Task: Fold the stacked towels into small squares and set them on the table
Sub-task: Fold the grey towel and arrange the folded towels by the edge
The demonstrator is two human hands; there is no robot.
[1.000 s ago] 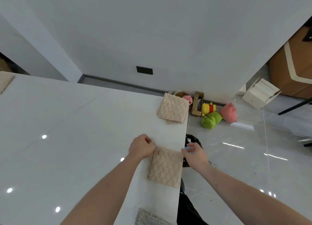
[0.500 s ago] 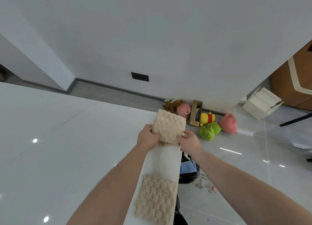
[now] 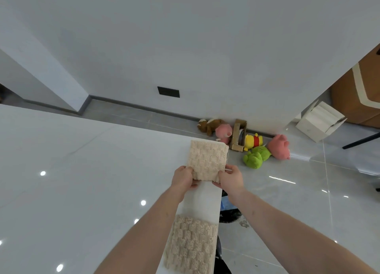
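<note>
Hands barely moved | left hand (image 3: 183, 178), right hand (image 3: 229, 176) apparently pinching far towel (image 3: 207, 160)

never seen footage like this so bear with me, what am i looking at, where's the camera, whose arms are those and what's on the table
There is no machine here. The camera sits on a person's head and looks forward and down, so the two bare arms reaching up from the bottom are that person's own.

The white glossy surface is a table. Two beige towels folded into squares lie along its right edge: the far towel and the near towel. The left hand and the right hand each grip a near corner of the far towel. The near towel lies untouched.

Past the table's edge is a grey tiled floor with plush toys by the wall and a white cardboard box.
</note>
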